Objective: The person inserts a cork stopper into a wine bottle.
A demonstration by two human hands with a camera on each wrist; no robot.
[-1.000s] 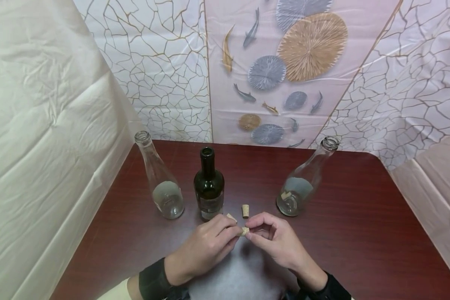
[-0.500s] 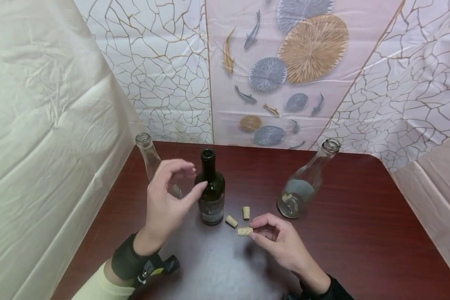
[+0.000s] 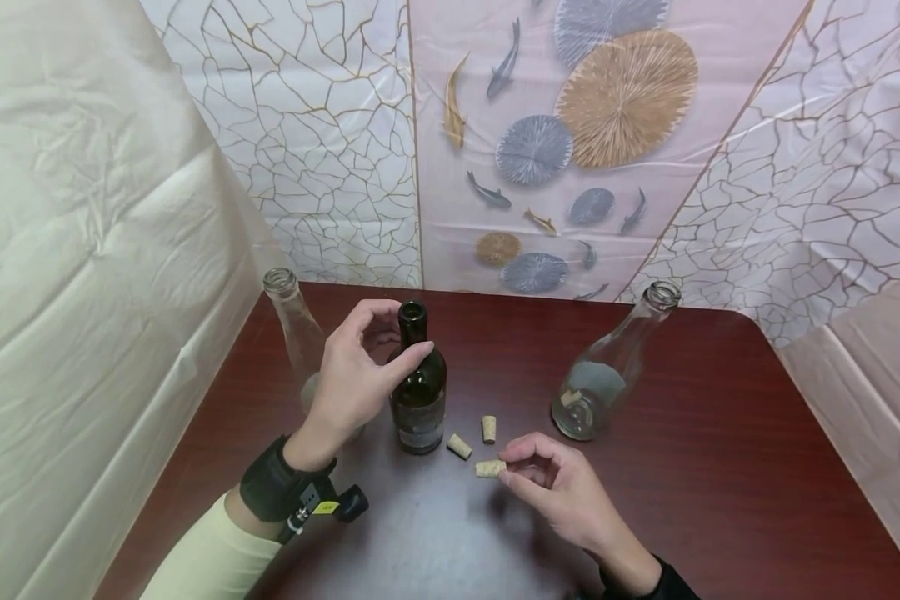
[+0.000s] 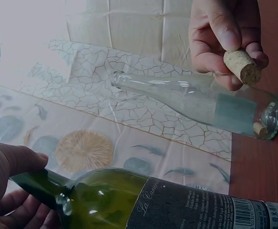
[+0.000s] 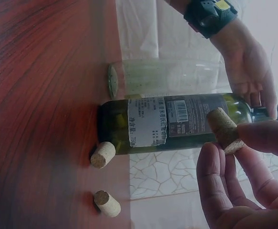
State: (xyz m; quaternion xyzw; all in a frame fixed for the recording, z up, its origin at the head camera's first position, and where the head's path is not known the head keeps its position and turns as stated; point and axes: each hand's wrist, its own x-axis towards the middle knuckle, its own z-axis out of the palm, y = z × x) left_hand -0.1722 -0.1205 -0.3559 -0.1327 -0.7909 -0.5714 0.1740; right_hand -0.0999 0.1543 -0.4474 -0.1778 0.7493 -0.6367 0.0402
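My left hand (image 3: pixel 352 375) is around the neck of an upright dark green wine bottle (image 3: pixel 418 408), thumb in front and fingers behind. In the left wrist view the thumb lies along the bottle's neck (image 4: pixel 48 183). Between thumb and fingertips, my right hand (image 3: pixel 558 487) pinches a cork (image 3: pixel 489 469) above the table, one end sticking out to the left. Two more corks lie on the table close by: one cork (image 3: pixel 459 447) beside the bottle's base, another cork (image 3: pixel 489 429) slightly farther back.
A clear glass bottle (image 3: pixel 300 333) stands at the left, partly hidden by the left hand. At the right stands another clear bottle (image 3: pixel 600 375) with a cork piece (image 4: pixel 259 129) inside. Patterned cloth (image 3: pixel 330 150) hangs behind the dark red table (image 3: pixel 720 433).
My left hand has left the cork beside the right hand and moved up and left to the green bottle's neck. The right hand keeps the cork in nearly the same place.
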